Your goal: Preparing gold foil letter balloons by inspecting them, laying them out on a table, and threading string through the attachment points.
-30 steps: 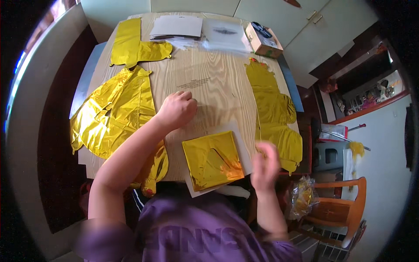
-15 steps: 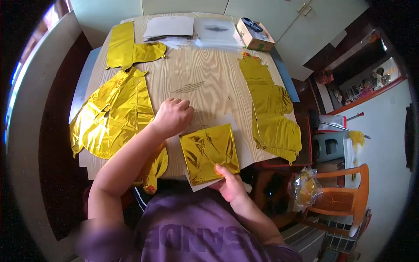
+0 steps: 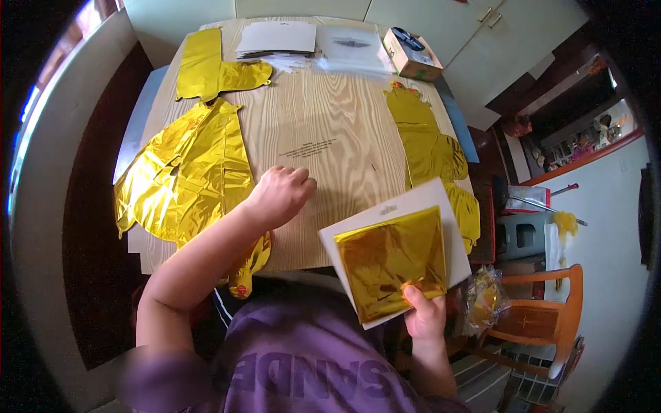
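Observation:
My right hand (image 3: 425, 313) grips a folded gold foil balloon (image 3: 392, 258) and the white card (image 3: 451, 213) behind it, thumb on the foil. The card is tilted and held up at the table's near right edge. My left hand (image 3: 281, 197) is closed, knuckles up, over the middle of the table. Just beyond it shows a patch of small print (image 3: 308, 148), perhaps on clear film; whatever the fist holds is hidden. Beside my left forearm lies a large flat gold foil balloon (image 3: 186, 175), partly covered by the arm.
Flat gold balloons lie at the far left (image 3: 200, 65) and the right edge (image 3: 420, 134) of the wooden table (image 3: 344, 131). At the back are white cards (image 3: 275, 38), clear plastic bags (image 3: 351, 51) and a box (image 3: 413, 58) with a dark item on it. A wooden chair (image 3: 533, 313) stands right.
My right hand has moved right with the folded balloon and card, raising and tilting them; more of the card shows. My left hand stays closed in nearly the same place.

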The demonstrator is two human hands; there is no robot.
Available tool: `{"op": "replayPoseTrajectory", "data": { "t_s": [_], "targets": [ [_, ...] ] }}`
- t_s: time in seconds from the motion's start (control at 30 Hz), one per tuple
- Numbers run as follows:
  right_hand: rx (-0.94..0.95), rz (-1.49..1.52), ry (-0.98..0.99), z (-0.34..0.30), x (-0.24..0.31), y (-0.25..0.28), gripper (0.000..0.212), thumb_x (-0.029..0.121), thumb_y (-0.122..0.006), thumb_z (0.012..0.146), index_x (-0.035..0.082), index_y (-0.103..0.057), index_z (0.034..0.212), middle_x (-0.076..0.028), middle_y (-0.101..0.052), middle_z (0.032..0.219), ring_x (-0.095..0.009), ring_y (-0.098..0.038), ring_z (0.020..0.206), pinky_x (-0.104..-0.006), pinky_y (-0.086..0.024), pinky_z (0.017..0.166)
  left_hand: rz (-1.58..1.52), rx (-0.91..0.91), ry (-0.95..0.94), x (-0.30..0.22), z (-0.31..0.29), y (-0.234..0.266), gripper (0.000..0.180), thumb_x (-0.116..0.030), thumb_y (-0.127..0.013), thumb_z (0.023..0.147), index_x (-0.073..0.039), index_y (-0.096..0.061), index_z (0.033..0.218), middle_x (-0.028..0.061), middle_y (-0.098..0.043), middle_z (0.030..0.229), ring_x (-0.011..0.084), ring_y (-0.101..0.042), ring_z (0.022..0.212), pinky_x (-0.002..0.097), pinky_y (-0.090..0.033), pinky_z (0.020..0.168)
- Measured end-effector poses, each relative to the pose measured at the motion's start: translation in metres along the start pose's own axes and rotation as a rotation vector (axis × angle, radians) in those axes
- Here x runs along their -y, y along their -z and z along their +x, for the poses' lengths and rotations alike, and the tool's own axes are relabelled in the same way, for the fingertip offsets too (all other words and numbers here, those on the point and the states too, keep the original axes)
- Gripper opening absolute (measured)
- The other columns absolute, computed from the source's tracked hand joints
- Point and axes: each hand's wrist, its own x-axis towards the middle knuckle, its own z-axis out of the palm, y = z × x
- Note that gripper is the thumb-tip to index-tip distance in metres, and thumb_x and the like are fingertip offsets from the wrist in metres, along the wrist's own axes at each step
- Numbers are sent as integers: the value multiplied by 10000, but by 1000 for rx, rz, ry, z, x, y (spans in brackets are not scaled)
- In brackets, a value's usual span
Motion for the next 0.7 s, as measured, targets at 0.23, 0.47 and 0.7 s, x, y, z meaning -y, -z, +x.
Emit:
{"op": "replayPoseTrajectory", "data": {
  "t_s": [0.23, 0.47, 0.7],
  "targets": [
    [14, 81, -312, 23, -56, -7, 395, 84, -697, 796, 8, -603, 1171, -46, -641, 1117, -160, -591, 1013, -304, -442, 923, -270, 45, 124, -16, 2, 8, 121, -144, -606, 776, -48, -537, 752, 112, -565, 759, 320, -618, 652, 441, -505, 564],
    [-4, 368, -440, 33, -68, -16, 353, 91, -655, 821, -3, -600, 1157, -63, -636, 1126, -185, -574, 1054, -329, -411, 972, -208, 174, 45, -37, -1, 20, 160, -182, -624, 810, -48, -552, 761, 106, -534, 709, 321, -599, 644, 432, -502, 579],
    [-107, 130, -207, 21, -69, -15, 250, 90, -628, 847, -9, -609, 1075, -45, -646, 994, -137, -598, 910, -288, -461, 837, -68, 214, -55, -36, -14, 26, 98, -167, -604, 790, -85, -565, 826, 74, -542, 770, 271, -597, 696, 405, -475, 631]
  ]
}}
